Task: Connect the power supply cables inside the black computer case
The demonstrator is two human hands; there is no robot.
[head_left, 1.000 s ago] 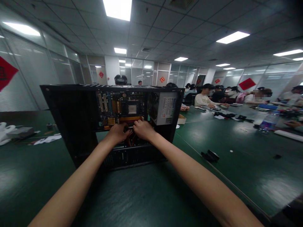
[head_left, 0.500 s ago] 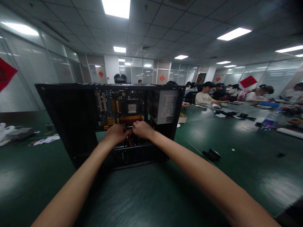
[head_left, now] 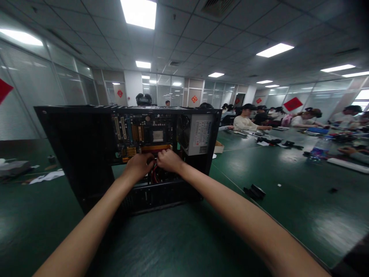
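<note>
A black computer case (head_left: 77, 134) stands on the green table with its side open towards me. Inside it are a motherboard (head_left: 158, 135) and, at the right, a power supply (head_left: 200, 134) with a fan. My left hand (head_left: 138, 164) is inside the case at the motherboard's lower edge, its fingers curled. Close beside it, my right hand (head_left: 170, 161) has its fingers bent together near the memory slots (head_left: 155, 147). A bundle of coloured cables (head_left: 155, 175) hangs just under both hands. What the fingertips grip is hidden.
On the right part of the table (head_left: 248, 165) lies a black object (head_left: 255, 192). A small open box (head_left: 219, 147) stands behind the case, and a clear bottle (head_left: 319, 149) is farther right. White paper (head_left: 47, 176) lies at left. Several people sit beyond.
The view has shifted slightly, so the case appears a little lower and more to the left. Both hands stay at nearly the same place in the case, fingers still bent.
</note>
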